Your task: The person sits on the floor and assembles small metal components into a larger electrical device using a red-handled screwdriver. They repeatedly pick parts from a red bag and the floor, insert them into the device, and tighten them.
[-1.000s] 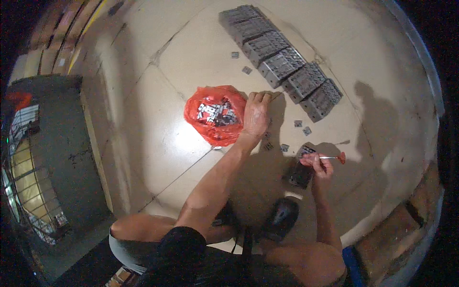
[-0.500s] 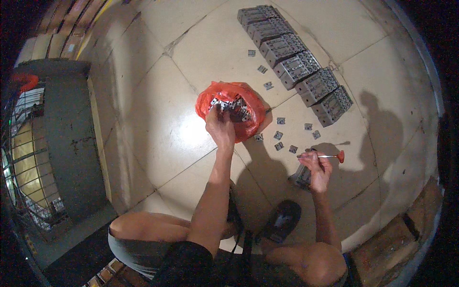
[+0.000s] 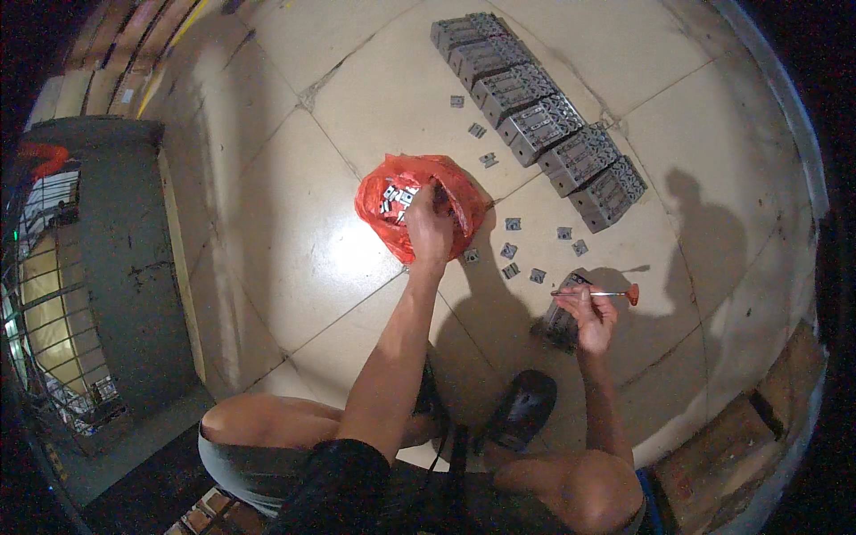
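My left hand (image 3: pixel 431 230) reaches into a crumpled red plastic bag (image 3: pixel 379 239), near its right inner side. Its fingertips are hidden there, so I cannot tell whether they grip anything. Small silvery metal pieces (image 3: pixel 395 201) fill the bag's left part. My right hand (image 3: pixel 594 321) is closed around the thin metal shaft of a screwdriver (image 3: pixel 633 294), whose red handle end points right. Below and left of that hand, a grey metal block (image 3: pixel 558 328) lies on the floor, partly covered by the fingers. Several small grey clips (image 3: pixel 513 224) are scattered between the bag and the block.
A slanted row of grey metal blocks (image 3: pixel 544 129) stands on the tiled floor (image 3: pixel 294 214) at the far right. More small clips (image 3: pixel 478 130) lie beside it. A dark panel with a wire grille (image 3: pixel 62 312) is at left, a wooden piece (image 3: pixel 713 455) at lower right.
My left hand has shifted right within the bag, exposing more metal pieces at the left. My right hand still holds the screwdriver above the block. The view has tilted slightly.
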`<act>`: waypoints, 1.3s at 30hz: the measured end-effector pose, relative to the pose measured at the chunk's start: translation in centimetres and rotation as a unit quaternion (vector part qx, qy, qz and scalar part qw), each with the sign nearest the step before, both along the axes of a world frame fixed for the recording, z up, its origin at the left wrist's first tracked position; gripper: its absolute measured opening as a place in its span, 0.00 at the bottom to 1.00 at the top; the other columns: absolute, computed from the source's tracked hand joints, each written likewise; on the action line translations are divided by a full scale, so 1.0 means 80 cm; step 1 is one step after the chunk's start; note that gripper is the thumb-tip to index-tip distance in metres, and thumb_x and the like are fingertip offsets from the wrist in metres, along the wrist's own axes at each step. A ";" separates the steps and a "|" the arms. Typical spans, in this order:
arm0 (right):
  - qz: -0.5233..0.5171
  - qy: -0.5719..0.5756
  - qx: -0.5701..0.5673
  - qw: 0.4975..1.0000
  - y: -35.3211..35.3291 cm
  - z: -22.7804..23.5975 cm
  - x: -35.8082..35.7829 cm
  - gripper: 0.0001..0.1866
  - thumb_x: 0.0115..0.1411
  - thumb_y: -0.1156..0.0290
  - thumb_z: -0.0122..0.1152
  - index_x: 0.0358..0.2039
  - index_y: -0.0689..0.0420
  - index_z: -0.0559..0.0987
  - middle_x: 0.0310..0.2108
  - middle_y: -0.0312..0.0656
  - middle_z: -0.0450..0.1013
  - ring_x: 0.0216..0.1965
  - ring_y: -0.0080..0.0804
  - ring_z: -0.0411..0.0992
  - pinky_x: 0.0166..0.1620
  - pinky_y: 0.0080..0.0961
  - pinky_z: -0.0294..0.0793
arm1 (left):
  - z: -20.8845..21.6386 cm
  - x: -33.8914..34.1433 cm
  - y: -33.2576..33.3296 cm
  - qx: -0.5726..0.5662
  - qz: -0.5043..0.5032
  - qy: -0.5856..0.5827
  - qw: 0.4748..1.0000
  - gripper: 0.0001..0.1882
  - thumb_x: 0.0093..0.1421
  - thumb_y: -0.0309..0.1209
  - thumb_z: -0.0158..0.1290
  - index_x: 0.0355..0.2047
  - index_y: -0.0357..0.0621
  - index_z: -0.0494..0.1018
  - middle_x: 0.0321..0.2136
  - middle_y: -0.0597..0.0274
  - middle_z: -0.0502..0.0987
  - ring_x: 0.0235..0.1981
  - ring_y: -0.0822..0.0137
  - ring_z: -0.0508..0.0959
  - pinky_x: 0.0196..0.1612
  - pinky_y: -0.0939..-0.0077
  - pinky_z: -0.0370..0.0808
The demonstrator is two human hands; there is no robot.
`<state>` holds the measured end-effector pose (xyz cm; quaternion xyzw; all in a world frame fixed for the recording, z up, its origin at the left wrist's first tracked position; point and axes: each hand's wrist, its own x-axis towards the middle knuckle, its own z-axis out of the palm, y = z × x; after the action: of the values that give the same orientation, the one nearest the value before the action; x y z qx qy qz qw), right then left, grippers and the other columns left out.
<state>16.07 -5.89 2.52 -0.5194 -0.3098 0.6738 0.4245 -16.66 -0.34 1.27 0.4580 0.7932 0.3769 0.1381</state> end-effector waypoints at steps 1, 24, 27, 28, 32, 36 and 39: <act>0.004 0.001 0.010 1.000 0.000 0.000 0.000 0.12 0.74 0.70 0.52 0.46 0.68 0.76 0.41 0.54 0.79 0.39 0.42 0.82 0.47 0.41 0.85 | 0.000 0.000 -0.001 -0.020 -0.004 -0.009 1.000 0.23 0.51 0.13 0.53 0.50 0.31 0.77 0.42 0.38 0.82 0.44 0.45 0.84 0.48 0.59 0.80; 0.004 -0.017 -0.006 1.000 -0.002 0.007 0.004 0.13 0.75 0.69 0.52 0.45 0.67 0.77 0.41 0.53 0.79 0.40 0.41 0.81 0.48 0.42 0.85 | -0.003 -0.014 -0.011 -0.004 -0.035 -0.013 0.999 0.18 0.50 0.16 0.59 0.44 0.35 0.79 0.34 0.43 0.84 0.37 0.46 0.85 0.42 0.57 0.80; 0.011 -0.002 -0.003 1.000 -0.002 0.009 0.001 0.13 0.75 0.69 0.52 0.46 0.67 0.76 0.42 0.53 0.79 0.40 0.41 0.82 0.48 0.41 0.85 | -0.009 -0.017 0.006 -0.028 -0.030 0.019 0.999 0.19 0.49 0.16 0.57 0.44 0.35 0.78 0.36 0.39 0.82 0.38 0.40 0.83 0.43 0.54 0.79; 0.020 -0.014 0.001 1.000 -0.001 0.010 0.000 0.13 0.75 0.69 0.52 0.46 0.67 0.76 0.42 0.53 0.79 0.40 0.41 0.82 0.48 0.41 0.85 | -0.010 -0.018 0.010 -0.035 -0.025 0.029 0.999 0.19 0.49 0.16 0.57 0.44 0.35 0.78 0.36 0.38 0.82 0.38 0.40 0.83 0.43 0.54 0.79; 0.016 0.001 0.012 1.000 -0.002 0.013 0.001 0.13 0.74 0.69 0.53 0.47 0.67 0.76 0.42 0.53 0.79 0.41 0.41 0.82 0.48 0.40 0.85 | -0.003 -0.019 0.008 0.011 0.005 -0.059 0.998 0.17 0.51 0.16 0.60 0.44 0.34 0.78 0.36 0.46 0.84 0.37 0.51 0.85 0.43 0.61 0.81; 0.006 -0.016 0.002 1.000 -0.006 0.014 0.006 0.13 0.75 0.68 0.52 0.47 0.66 0.76 0.42 0.52 0.79 0.41 0.40 0.81 0.48 0.39 0.84 | 0.026 -0.008 -0.015 0.027 0.164 -0.321 0.932 0.17 0.55 0.15 0.64 0.45 0.34 0.77 0.39 0.59 0.83 0.38 0.67 0.82 0.44 0.71 0.82; 0.002 -0.015 -0.007 1.000 -0.007 0.013 0.008 0.12 0.75 0.68 0.52 0.46 0.67 0.76 0.42 0.51 0.79 0.42 0.40 0.81 0.48 0.39 0.84 | 0.050 0.021 -0.038 0.105 0.162 -0.460 0.867 0.20 0.56 0.13 0.63 0.49 0.36 0.76 0.43 0.58 0.82 0.40 0.68 0.81 0.45 0.72 0.82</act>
<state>16.71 -6.48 3.59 -0.5321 -0.3126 0.6689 0.4144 -14.98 -3.39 5.30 0.1098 0.6583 0.6433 0.3753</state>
